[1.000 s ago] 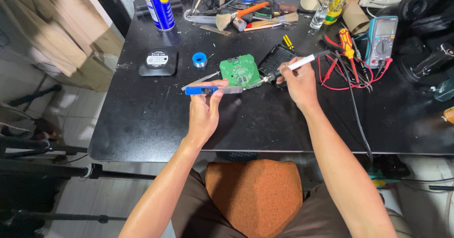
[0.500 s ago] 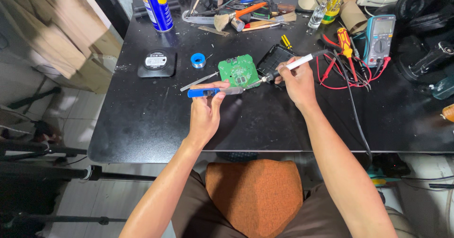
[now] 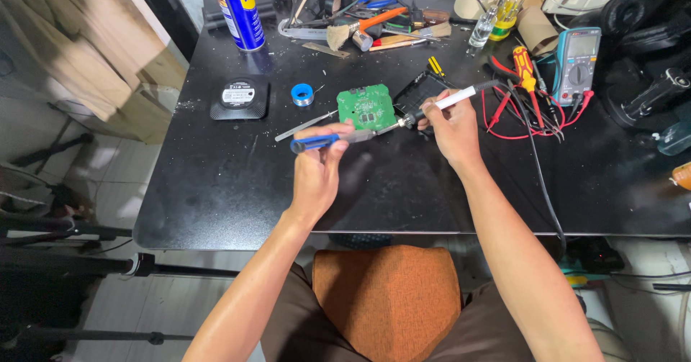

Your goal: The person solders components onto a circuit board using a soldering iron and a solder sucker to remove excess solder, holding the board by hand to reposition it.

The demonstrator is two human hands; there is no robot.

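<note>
Fingers (image 3: pixel 332 133) of the left hand (image 3: pixel 317 171) were closed around a blue-handled tool (image 3: pixel 317 143), holding it flat so its metal tip reached the green circuit board (image 3: pixel 366 107). Right hand (image 3: pixel 450 124) gripped a white soldering iron (image 3: pixel 452 101) like a pencil, tip pointing down at the board's edge. It was hard to tell if the two tips touched. That board lay flat on the black surface (image 3: pixel 230 182), near the middle, beside a dark open case (image 3: pixel 419 88). A blue solder spool (image 3: pixel 302 93) and thin tweezers (image 3: pixel 302 127) sat close by, easy to grab. Red wires (image 3: pixel 504 117) trailed to a meter (image 3: pixel 576 54).
</note>
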